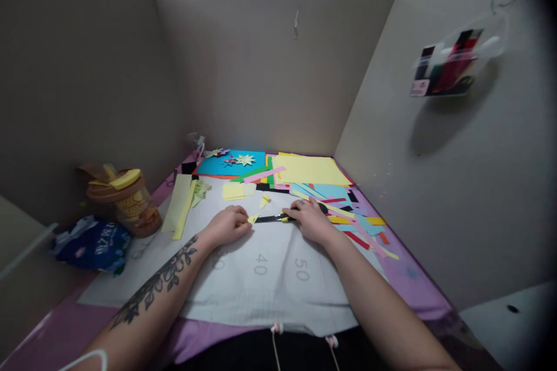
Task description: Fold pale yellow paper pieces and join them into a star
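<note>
My left hand [228,225] is closed, its fingertips pinching a small folded piece of yellow paper [253,219] against the white sheet. Over the body of a utility knife [285,218] lies my right hand [310,219], with fingers curled on it. The knife's dark blade [267,219] points left and its tip reaches the yellow paper; the black handle end shows beyond my fingers. Another small folded yellow piece [265,200] lies just past the blade. Part of the handle is hidden under my right hand.
Paper strips [361,226] spread on the right. Yellow sheets [308,170] and a blue sheet [209,163] with a paper flower [245,160] lie at the back. Left are long strips [178,203], a lidded cup [134,206] and a blue packet [93,243]. Grey panels [261,69] enclose the table.
</note>
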The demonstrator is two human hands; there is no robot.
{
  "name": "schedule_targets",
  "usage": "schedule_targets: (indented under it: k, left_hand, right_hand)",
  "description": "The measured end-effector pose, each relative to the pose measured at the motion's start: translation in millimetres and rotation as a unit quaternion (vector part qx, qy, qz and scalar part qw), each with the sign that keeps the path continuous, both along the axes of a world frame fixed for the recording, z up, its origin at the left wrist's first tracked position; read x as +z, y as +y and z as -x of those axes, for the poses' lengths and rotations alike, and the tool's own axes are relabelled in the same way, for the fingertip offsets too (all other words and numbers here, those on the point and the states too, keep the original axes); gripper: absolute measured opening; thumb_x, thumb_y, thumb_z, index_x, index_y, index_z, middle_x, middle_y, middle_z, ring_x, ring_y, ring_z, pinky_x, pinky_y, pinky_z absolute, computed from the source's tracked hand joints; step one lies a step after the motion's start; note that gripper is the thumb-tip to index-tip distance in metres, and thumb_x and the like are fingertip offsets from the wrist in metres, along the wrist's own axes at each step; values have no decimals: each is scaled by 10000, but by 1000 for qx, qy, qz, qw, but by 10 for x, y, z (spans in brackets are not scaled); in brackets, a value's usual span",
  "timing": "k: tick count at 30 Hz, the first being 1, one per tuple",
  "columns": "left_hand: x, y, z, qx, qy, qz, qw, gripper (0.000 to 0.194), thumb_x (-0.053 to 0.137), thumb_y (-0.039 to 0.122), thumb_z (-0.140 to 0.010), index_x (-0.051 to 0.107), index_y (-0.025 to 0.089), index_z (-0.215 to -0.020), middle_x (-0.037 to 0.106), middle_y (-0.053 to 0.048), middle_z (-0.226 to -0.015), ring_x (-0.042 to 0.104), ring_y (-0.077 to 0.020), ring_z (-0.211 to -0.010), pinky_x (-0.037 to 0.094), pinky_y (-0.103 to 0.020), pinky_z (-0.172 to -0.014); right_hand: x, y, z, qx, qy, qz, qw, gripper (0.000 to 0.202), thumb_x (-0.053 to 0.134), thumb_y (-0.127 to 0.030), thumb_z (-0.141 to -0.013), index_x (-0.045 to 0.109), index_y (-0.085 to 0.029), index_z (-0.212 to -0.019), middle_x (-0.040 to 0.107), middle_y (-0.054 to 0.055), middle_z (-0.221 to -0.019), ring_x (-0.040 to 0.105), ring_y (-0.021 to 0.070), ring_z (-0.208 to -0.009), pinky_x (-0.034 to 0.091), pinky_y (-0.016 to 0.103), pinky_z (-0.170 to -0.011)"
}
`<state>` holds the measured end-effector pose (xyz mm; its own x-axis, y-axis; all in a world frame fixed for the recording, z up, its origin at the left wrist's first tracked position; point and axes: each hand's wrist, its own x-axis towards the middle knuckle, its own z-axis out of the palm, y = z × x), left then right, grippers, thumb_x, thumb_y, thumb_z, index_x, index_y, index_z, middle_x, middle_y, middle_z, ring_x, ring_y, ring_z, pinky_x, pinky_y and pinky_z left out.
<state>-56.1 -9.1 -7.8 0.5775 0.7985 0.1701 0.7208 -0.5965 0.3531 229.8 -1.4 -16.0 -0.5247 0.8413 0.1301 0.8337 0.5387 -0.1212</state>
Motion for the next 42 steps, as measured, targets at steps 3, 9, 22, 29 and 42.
schedule_targets:
  k: [3, 9, 22, 29, 42]
  left_hand:
    - [-54, 36, -45, 11, -27, 9, 1000, 233, 538, 317, -815, 722, 192, -746, 649, -53, -900, 592, -179, -849, 445, -241, -753]
    - [-84, 85, -34, -8, -23, 47, 999, 352, 538, 297, -816, 648, 256, -1147, 611, -48, -989, 579, -178, -882, 435, -230, -757]
    - [142, 338, -51, -38, 135, 166, 976, 568, 635, 414, -729, 547, 320, -1283, 556, -26, -982, 554, -185, -829, 423, -222, -744]
    - [164, 385, -87, -25, 164, 165, 972, 589, 654, 420, -686, 576, 299, -1258, 593, -31, -1009, 562, -199, -821, 411, -218, -696]
    - [170, 403, -99, -21, 154, 175, 972, 623, 674, 390, -661, 569, 292, -1267, 648, -26, -955, 581, -201, -809, 415, -209, -674]
  right_hand:
    - [8, -9, 7, -1, -4, -4, 1000, 553, 428, -5, -789, 560, -301, -1237, 552, 88, -1146, 450, 245, -1134, 86, 533, -1059]
    - [45, -30, 31, -8, -20, -1, 1000, 574, 432, 7, -777, 546, -298, -1250, 545, 89, -1158, 441, 241, -1149, 76, 535, -1063]
    - [102, -52, 60, -5, -34, 3, 999, 570, 435, 4, -775, 550, -288, -1250, 550, 97, -1160, 429, 247, -1163, 88, 529, -1054]
    - [132, -79, 73, -3, -44, -4, 999, 565, 443, 4, -763, 561, -280, -1238, 552, 103, -1159, 434, 250, -1151, 107, 509, -1042]
    - [149, -119, 60, 1, -56, 5, 998, 525, 458, -21, -791, 560, -272, -1241, 560, 104, -1153, 447, 246, -1111, 157, 422, -998]
